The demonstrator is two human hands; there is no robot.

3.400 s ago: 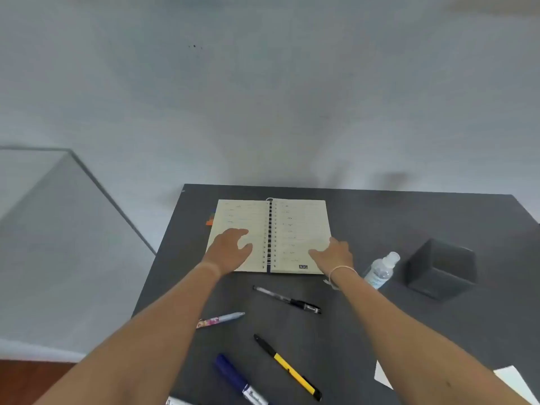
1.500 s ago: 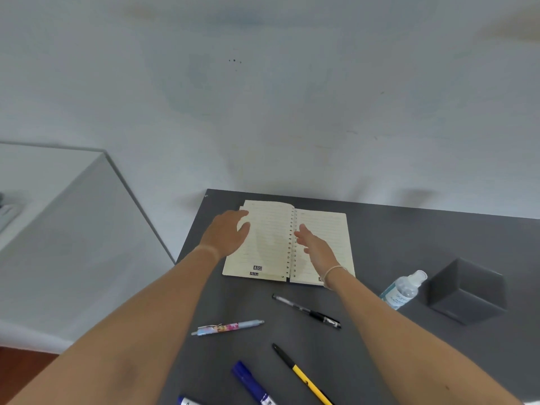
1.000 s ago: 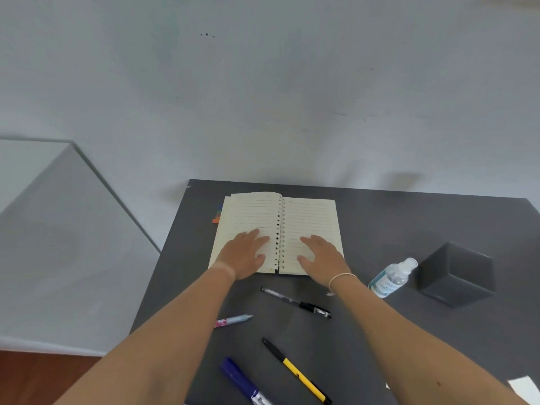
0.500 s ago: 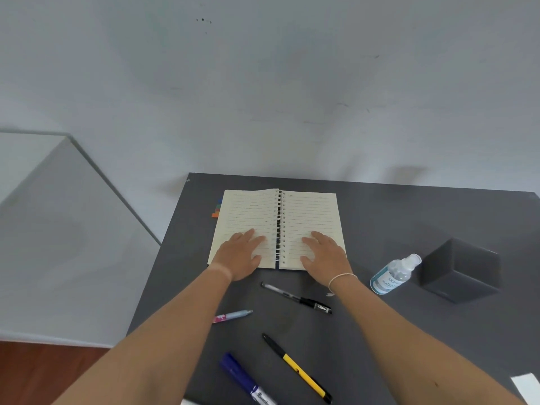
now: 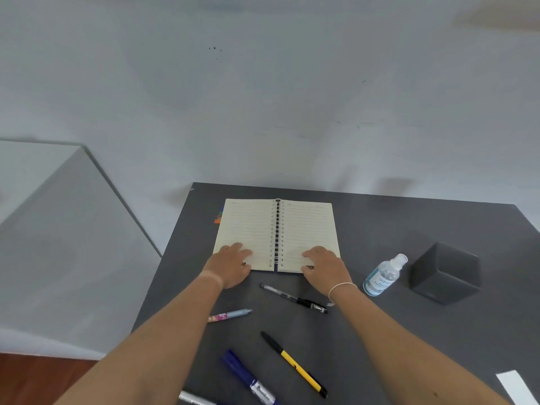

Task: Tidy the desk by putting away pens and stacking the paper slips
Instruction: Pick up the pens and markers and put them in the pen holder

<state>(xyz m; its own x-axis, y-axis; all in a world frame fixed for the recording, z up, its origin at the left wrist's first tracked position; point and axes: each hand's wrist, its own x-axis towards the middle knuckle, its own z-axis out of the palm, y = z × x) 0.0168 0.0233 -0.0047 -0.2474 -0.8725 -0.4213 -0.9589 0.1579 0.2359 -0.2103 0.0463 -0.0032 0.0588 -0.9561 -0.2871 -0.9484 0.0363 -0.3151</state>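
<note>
An open spiral notebook (image 5: 277, 226) lies flat on the dark desk (image 5: 380, 331). My left hand (image 5: 230, 266) rests palm down on its lower left corner, and my right hand (image 5: 324, 267) on its lower right corner; neither holds anything. Loose pens lie nearer to me: a black pen (image 5: 293, 298), a floral pen (image 5: 230, 314), a yellow and black pen (image 5: 293, 364), a blue marker (image 5: 248, 378) and a silver pen tip (image 5: 193, 399) at the bottom edge. A white paper slip (image 5: 515, 387) shows at the bottom right.
A dark grey cube-shaped holder (image 5: 445, 273) stands at the right, with a small clear spray bottle (image 5: 384, 274) lying beside it. Coloured tabs (image 5: 218, 216) stick out from the notebook's left edge. A pale cabinet (image 5: 58, 229) stands left of the desk.
The page turning has stopped; both hands slid down from the middle of the pages to the notebook's near corners and now press it flat. The view shifted slightly.
</note>
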